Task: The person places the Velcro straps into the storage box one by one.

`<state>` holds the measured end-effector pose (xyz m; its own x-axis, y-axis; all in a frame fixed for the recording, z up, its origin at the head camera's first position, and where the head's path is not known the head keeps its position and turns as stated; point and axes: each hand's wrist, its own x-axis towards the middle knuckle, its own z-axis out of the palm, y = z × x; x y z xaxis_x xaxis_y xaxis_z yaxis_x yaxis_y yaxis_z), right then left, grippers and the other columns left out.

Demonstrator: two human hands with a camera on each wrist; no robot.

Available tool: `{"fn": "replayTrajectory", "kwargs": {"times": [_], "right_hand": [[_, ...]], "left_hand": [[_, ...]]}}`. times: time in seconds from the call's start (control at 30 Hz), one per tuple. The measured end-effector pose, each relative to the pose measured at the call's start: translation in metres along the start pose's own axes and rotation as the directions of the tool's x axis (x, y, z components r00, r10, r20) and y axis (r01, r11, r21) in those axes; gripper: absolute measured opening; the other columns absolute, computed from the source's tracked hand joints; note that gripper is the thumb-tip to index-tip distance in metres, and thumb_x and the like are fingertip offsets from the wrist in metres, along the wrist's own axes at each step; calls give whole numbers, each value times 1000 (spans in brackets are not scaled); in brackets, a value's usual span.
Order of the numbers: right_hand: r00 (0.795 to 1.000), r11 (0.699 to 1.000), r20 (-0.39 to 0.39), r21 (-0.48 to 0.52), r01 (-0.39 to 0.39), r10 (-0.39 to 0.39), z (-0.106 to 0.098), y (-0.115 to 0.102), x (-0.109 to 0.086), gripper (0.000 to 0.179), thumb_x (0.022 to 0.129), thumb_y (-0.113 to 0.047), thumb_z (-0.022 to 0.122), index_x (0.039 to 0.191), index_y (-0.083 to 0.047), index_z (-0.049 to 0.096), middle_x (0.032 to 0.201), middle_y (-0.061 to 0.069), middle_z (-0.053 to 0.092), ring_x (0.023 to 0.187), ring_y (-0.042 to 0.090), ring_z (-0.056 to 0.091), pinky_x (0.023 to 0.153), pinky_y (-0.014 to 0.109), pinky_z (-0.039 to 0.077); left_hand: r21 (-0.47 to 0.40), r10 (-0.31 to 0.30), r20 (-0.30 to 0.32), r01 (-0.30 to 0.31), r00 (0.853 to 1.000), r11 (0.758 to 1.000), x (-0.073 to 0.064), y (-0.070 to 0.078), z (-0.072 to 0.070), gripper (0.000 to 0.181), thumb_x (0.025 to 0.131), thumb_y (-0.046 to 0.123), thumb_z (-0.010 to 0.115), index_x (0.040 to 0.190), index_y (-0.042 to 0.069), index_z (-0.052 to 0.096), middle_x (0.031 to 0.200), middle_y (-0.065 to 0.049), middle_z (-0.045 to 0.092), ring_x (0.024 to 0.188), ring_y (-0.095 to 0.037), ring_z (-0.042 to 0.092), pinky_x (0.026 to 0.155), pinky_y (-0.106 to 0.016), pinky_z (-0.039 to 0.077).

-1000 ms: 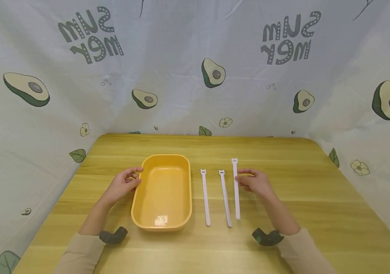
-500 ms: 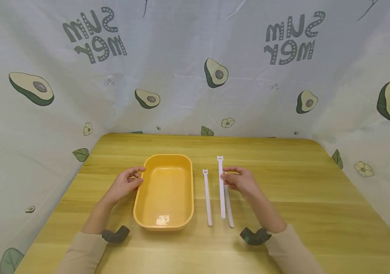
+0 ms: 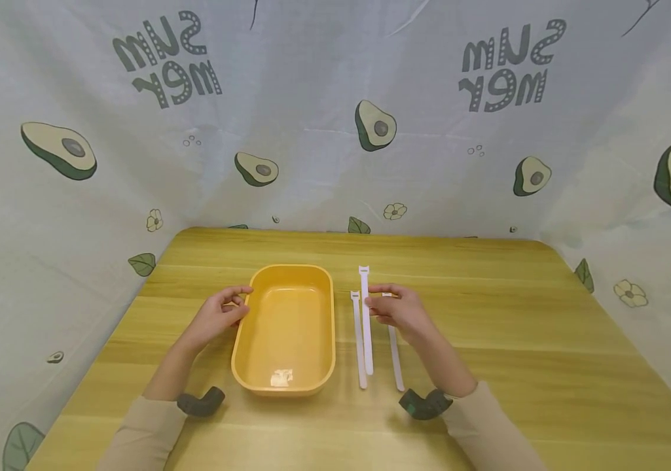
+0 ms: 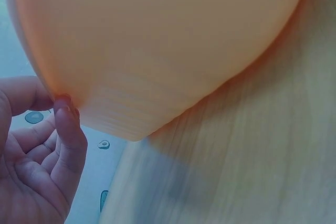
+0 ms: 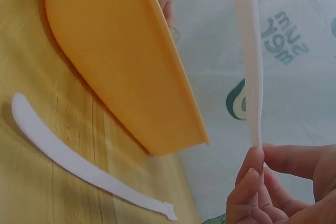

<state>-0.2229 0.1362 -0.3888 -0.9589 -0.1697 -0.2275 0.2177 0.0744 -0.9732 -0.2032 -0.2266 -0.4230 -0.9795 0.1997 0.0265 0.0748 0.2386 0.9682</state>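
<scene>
Well, hands point(image 3: 215, 318) point(image 3: 401, 313) pinch: left, yellow tray point(image 3: 282, 392); right, raised white strap point(image 3: 367, 337)

In my head view, a pale cloth point(image 3: 311, 78) hangs behind the table point(image 3: 547, 314) and along both sides, creased and softly folded. I can read "summer" in grey lettering point(image 3: 503, 88) twice across the back, reversed. Around it I see printed avocado halves point(image 3: 376, 125), green leaves point(image 3: 359, 226) and cream flowers point(image 3: 395, 210). The table has yellowish wood grain and rounded far corners. Its near part looks paler to me, under soft light. My left wrist feed shows cloth and wood in a cooler, bluish tint.
</scene>
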Motion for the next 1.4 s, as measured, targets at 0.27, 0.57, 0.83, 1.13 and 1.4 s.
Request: {"fn": "replayTrajectory", "kwargs": {"times": [0.27,0.57,0.83,1.13,1.4], "right_hand": [[999,998,41,59,13,-15,15,-1,5,37,89,-2,67,122,9,55,81,5,66,69,12,63,62,20,52],[998,997,59,79,1,-6,31,-1,8,33,88,0,67,118,10,56,80,6,66,68,13,64,60,20,52],[996,997,93,80,2,-9,41,-4,9,33,89,-1,66,119,9,56,81,6,66,69,14,64,62,21,53],[990,995,142,96,4,-18,61,-6,13,33,90,0,65,119,9,55,81,6,66,66,10,63,61,21,53],[986,993,165,119,-5,-14,79,-12,15,30,89,1,66,116,8,57,81,6,66,64,11,63,58,19,52]], "left_hand": [[-8,14,0,-14,1000,1000,0,0,-1,43,94,2,60,132,-12,47,96,-15,49,74,-13,57,65,-24,52],[3,6,-8,-6,1000,1000,2,-5,-2,42,93,2,59,132,-10,49,95,-13,49,71,-13,56,63,-24,51],[7,19,6,-19,1000,1000,1,-3,-1,41,95,1,58,133,-11,47,95,-13,49,68,-12,56,63,-26,52],[13,2,-2,-2,1000,1000,1,-3,0,40,95,0,57,133,-10,48,96,-13,49,67,-13,55,62,-26,52],[9,-1,-8,1,1000,1000,1,-1,-1,44,94,2,59,134,-10,47,98,-15,49,73,-13,56,64,-25,52]]}}
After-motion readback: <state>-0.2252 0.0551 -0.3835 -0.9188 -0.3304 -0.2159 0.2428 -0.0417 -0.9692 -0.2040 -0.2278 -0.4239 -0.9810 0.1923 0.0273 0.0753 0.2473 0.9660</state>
